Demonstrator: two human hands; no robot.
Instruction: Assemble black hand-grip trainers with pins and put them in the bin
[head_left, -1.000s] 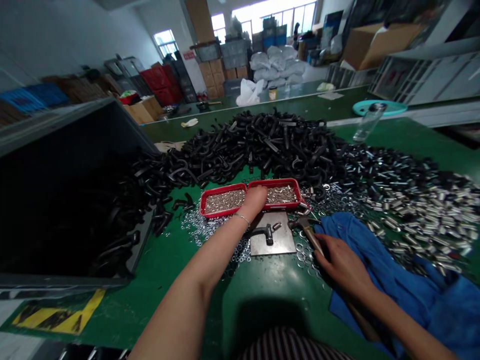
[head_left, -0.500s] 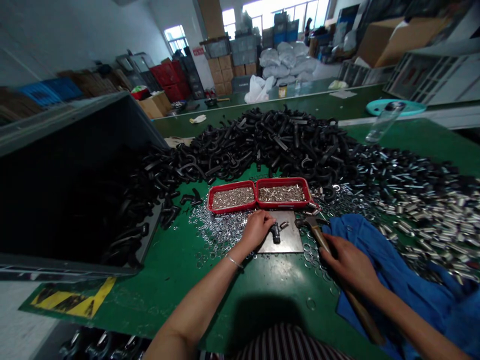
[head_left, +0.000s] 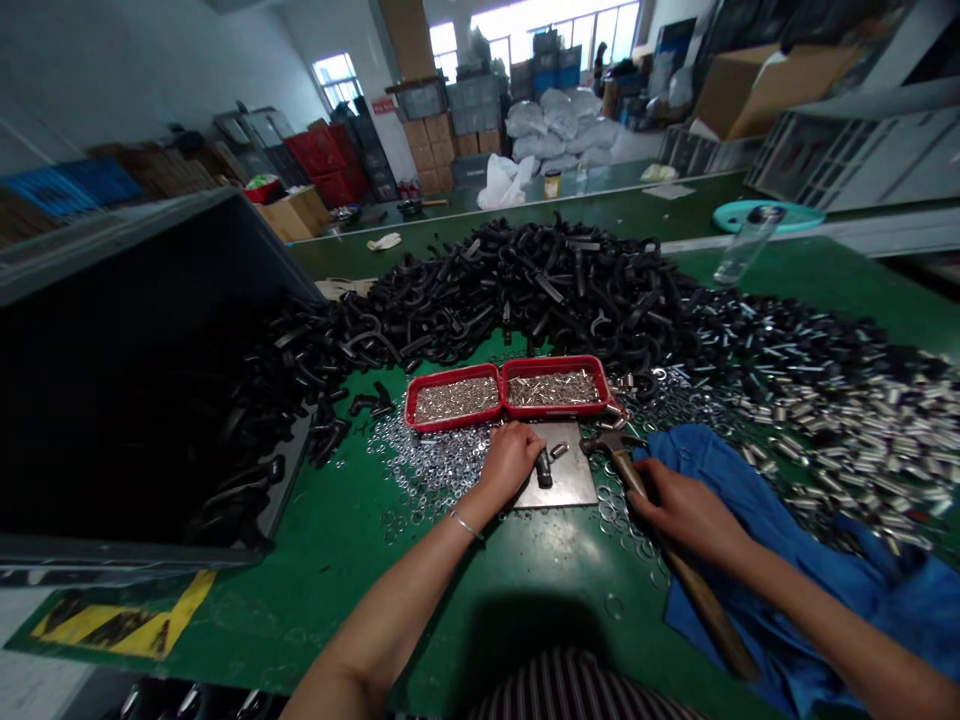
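Note:
My left hand (head_left: 512, 458) rests on the near-left side of a flat metal plate (head_left: 574, 485), its fingers closed on a small black elbow-shaped part (head_left: 544, 470). Just right of that part lies a short shiny metal sleeve (head_left: 559, 451) on the plate. A hammer (head_left: 627, 470) has its head at the plate's right edge and its wooden handle slanting toward me. Around the handle, my right hand (head_left: 682, 510) is closed. Behind the plate stand two red trays, the left tray (head_left: 453, 424) and the right tray (head_left: 556, 410), both filled with tiny metal pieces.
Black curved parts (head_left: 525, 280) are heaped behind the trays. A big grey crate (head_left: 289, 470) lies tipped at left, holding more. Small nuts (head_left: 435, 465) spread left of the plate. Blue cloth (head_left: 720, 490), metal sleeves (head_left: 862, 430) and a clear bottle (head_left: 742, 250) are at right.
The whole view has shifted slightly, so everything sits a little further left. Both hands keep their holds; the hammer stays beside the plate.

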